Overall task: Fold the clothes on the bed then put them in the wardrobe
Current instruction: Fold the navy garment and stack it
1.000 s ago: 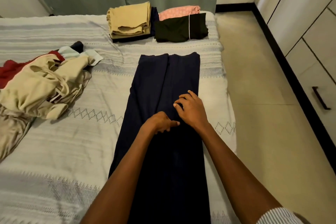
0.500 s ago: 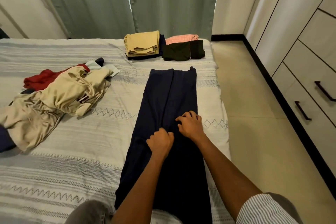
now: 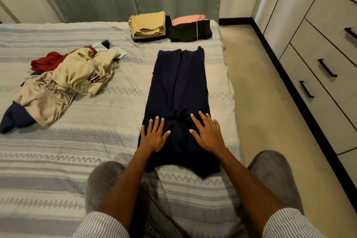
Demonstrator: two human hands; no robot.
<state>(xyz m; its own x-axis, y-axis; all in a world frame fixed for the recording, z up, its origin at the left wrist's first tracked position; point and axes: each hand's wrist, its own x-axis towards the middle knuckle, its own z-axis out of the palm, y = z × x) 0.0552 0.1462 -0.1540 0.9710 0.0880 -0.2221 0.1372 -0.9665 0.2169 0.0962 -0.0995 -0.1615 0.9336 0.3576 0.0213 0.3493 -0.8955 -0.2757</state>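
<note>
Where half a second ago my fingers were bunched in the cloth, both hands now lie flat and spread, apart from each other: my left hand [image 3: 154, 136] and my right hand [image 3: 207, 134] press on the near part of the navy garment [image 3: 179, 87]. It lies on the bed [image 3: 77, 150] near the right edge, its long axis running straight away from me toward the folded stacks [image 3: 168, 27]. Bare bedspread separates it from the unfolded pile [image 3: 63, 81] to the left; the wardrobe [image 3: 318, 44] stands across the floor.
</note>
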